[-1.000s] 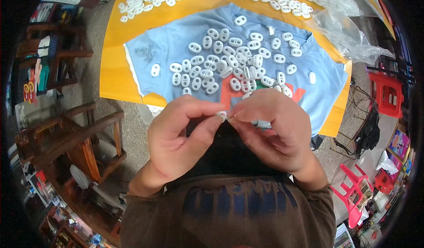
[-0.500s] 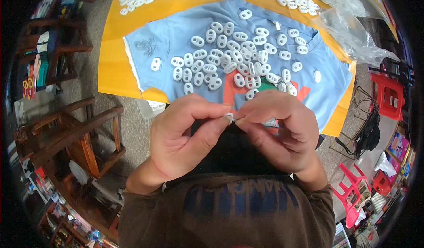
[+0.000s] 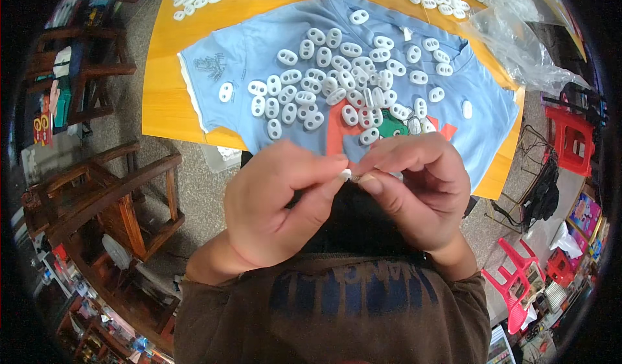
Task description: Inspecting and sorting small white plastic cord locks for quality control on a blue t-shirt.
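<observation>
Before the yellow table (image 3: 162,105), we pinch a small white piece (image 3: 346,175) between thumb and finger of our left hand (image 3: 272,202), while our right hand (image 3: 364,177) holds its fingertips just right of it, whether pinching anything we cannot tell.

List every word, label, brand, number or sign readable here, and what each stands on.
I won't copy wording; where it stands:
Brown shirt: large dark blue letters.
Blue shirt: red print, partly covered by white pieces.
Blue shirt's sleeve, at left: dark print, too small to read.
Colourful box, far right: any print too small to read.
</observation>
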Action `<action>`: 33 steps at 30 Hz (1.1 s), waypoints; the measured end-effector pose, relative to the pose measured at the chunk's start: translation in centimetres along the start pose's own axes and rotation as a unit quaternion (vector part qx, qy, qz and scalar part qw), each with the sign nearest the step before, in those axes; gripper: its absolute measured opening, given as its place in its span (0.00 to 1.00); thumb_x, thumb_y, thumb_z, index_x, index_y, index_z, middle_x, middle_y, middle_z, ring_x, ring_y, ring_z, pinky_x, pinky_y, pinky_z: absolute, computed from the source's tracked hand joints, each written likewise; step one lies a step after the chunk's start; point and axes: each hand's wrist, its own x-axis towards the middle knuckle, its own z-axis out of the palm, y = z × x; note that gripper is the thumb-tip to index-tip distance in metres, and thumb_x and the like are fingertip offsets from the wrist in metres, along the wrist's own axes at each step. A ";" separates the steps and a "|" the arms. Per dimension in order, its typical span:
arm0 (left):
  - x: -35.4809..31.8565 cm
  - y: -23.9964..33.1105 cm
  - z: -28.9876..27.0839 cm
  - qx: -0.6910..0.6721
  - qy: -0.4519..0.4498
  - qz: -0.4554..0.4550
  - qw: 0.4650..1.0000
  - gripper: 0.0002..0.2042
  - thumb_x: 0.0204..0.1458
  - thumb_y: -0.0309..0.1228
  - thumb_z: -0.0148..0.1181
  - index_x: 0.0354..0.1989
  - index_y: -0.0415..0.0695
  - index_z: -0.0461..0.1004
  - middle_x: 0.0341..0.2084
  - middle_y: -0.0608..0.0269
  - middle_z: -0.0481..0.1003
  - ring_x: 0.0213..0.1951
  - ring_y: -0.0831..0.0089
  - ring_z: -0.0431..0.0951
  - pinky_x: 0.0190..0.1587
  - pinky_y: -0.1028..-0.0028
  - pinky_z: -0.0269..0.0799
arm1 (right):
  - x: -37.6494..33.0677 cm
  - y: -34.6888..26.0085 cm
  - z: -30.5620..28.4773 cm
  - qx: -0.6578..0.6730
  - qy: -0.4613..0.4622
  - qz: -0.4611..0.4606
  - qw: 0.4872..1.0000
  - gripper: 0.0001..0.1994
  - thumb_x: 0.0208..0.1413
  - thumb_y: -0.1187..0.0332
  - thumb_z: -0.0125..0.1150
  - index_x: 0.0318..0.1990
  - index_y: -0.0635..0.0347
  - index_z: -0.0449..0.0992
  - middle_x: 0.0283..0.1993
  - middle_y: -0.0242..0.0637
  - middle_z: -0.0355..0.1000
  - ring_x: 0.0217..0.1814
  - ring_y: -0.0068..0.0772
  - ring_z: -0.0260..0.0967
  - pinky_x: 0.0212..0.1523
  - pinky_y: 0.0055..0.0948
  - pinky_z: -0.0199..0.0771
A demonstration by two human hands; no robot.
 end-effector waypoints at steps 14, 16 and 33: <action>0.2 -0.5 0.6 0.019 -0.005 0.071 0.997 0.13 0.39 0.16 0.60 0.35 0.40 0.73 0.22 0.60 0.73 0.21 0.66 0.71 0.22 0.74 0.65 | -0.4 0.2 0.0 -0.004 0.017 -0.004 1.000 0.07 0.45 0.82 0.59 0.32 0.64 0.71 0.31 0.36 0.70 0.33 0.28 0.69 0.35 0.22 0.67; 0.1 -0.7 0.7 0.016 -0.004 0.073 0.997 0.12 0.39 0.16 0.60 0.35 0.40 0.73 0.22 0.60 0.73 0.20 0.67 0.71 0.22 0.74 0.65 | -0.4 0.4 0.1 -0.021 0.020 -0.020 0.999 0.07 0.44 0.83 0.59 0.32 0.64 0.72 0.31 0.37 0.70 0.33 0.29 0.70 0.34 0.23 0.68; -1.3 -0.7 1.0 -0.340 0.009 -0.196 0.920 0.08 0.52 0.19 0.53 0.40 0.36 0.69 0.32 0.65 0.72 0.35 0.84 0.70 0.40 0.85 0.65 | -0.7 0.5 1.1 -0.007 0.057 0.041 0.997 0.07 0.47 0.77 0.60 0.35 0.64 0.71 0.32 0.37 0.69 0.31 0.27 0.67 0.32 0.22 0.65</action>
